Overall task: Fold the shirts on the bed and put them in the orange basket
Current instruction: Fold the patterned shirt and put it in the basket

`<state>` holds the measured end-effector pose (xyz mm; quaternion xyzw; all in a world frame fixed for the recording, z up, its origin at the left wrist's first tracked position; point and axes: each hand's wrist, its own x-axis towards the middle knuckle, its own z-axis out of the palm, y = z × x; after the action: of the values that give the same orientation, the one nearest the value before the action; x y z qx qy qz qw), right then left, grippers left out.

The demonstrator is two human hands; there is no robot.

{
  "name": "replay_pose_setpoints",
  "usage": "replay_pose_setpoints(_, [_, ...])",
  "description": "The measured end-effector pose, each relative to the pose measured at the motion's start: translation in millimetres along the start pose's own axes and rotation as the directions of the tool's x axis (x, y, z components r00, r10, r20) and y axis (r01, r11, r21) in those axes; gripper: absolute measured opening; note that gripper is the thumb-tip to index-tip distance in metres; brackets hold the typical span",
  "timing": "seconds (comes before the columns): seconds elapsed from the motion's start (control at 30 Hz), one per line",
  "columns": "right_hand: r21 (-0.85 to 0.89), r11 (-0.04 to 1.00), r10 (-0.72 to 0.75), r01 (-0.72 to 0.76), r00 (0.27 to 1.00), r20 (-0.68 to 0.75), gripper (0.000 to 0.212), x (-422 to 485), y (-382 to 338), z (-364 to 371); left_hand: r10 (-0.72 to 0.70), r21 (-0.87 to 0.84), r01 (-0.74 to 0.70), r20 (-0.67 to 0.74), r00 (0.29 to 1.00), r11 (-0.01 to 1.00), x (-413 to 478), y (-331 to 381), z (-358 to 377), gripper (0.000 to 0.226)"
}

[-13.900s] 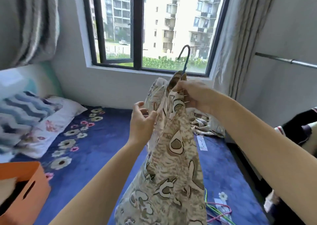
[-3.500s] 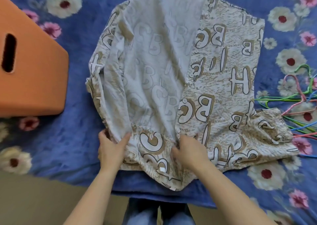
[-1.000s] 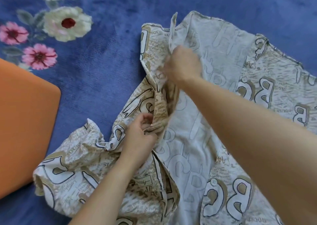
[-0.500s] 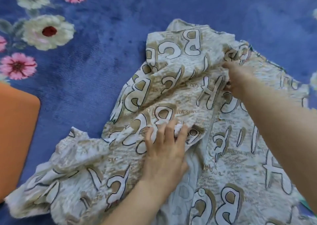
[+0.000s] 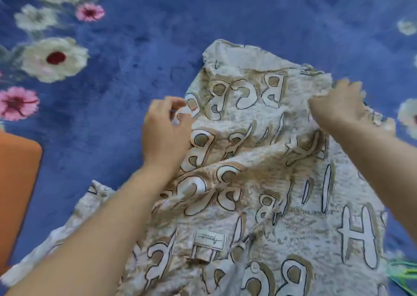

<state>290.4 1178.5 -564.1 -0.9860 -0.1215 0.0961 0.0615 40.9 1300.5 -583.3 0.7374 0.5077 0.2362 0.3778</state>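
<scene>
The shirt [image 5: 259, 183] lies rumpled on the bed [image 5: 225, 13] with its near end cut off at the bottom edge, and its long axis runs away from the person, leaning slightly left. Hangers [image 5: 404, 273] (only their tips show) poke in at the lower right, and the basket [image 5: 15, 183] is cropped at the left. The left hand [image 5: 165, 135] pinches the shirt's left edge, its grip closed on cloth. The right hand [image 5: 338, 106], blurred, clutches the far right corner.

Shirt [image 5: 259, 183]: centre to lower right of frame, on bed [image 5: 135, 81].
Basket [image 5: 15, 194]: left edge, left of shirt.
Hangers [image 5: 404, 275]: lower right corner.
</scene>
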Motion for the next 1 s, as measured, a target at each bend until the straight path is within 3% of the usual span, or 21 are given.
replay_pose_setpoints(0.07, [0.052,0.973,-0.223,0.225,0.974,-0.039,0.039,-0.4,-26.0,4.9,-0.026,0.214,0.034,-0.043,0.999,0.976,28.8,-28.1,-0.3,0.035])
replay_pose_setpoints(0.13, [0.245,0.89,-0.397,0.383,0.918,0.008,0.04,-5.1,-64.4,13.9,-0.084,0.421,0.039,0.09,0.992,0.906,45.2,-58.8,-0.4,0.048])
replay_pose_setpoints(0.23, [0.451,0.807,-0.493,0.381,0.855,0.16,0.05,-17.4,-117.8,31.5,-0.023,0.565,-0.127,0.25,0.968,0.815,49.6,-87.3,0.9,0.059])
replay_pose_setpoints(0.3, [0.371,0.826,-0.523,0.424,0.823,0.223,0.048,-20.7,-142.0,42.7,0.034,0.576,-0.18,0.256,0.966,0.798,47.7,-95.0,3.5,0.06])
replay_pose_setpoints(0.33, [0.271,0.832,-0.541,0.484,0.816,0.203,0.032,-20.9,-149.7,46.9,0.061,0.581,-0.196,0.243,0.968,0.79,45.3,-97.2,5.2,0.062])
replay_pose_setpoints(0.37, [0.218,0.83,-0.548,0.513,0.823,0.148,0.014,-19.1,-156.2,48.6,0.09,0.585,-0.209,0.226,0.97,0.784,43.6,-99.4,7.3,0.064])
replay_pose_setpoints(0.4, [0.226,0.831,-0.535,0.508,0.841,0.077,0.015,-14.4,-164.6,49.0,0.114,0.591,-0.22,0.211,0.971,0.776,44.1,-103.2,8.9,0.065])
replay_pose_setpoints(0.53, [0.558,0.728,-0.397,0.399,0.908,-0.133,0.012,11.2,-194.6,39.3,0.191,0.605,-0.252,0.164,0.968,0.755,44.7,-109.9,11.8,0.061])
replay_pose_setpoints(0.6, [0.564,0.741,-0.387,0.365,0.918,-0.086,0.01,19.1,-201.9,44.9,0.21,0.572,-0.258,0.15,0.966,0.778,44.9,-110.2,12.0,0.061])
replay_pose_setpoints(0.7, [0.433,0.835,-0.43,0.339,0.893,0.13,0.034,19.8,-205.5,70.5,0.222,0.552,-0.258,0.132,0.966,0.793,48.4,-113.2,11.9,0.061])
replay_pose_setpoints(0.8, [0.537,0.779,-0.486,0.325,0.854,0.187,0.042,16.9,-206.4,76.8,0.21,0.53,-0.249,0.133,0.969,0.81,52.5,-115.9,12.5,0.061])
replay_pose_setpoints(0.9, [0.668,0.697,-0.431,0.261,0.897,0.099,0.036,20.4,-189.0,62.4,0.188,0.528,-0.238,0.147,0.971,0.815,53.3,-118.5,11.7,0.061])
replay_pose_setpoints(1.0, [0.582,0.752,-0.288,0.31,0.948,-0.134,0.023,23.5,-137.1,37.7,0.161,0.514,-0.228,0.172,0.972,0.827,55.9,-115.1,10.7,0.061])
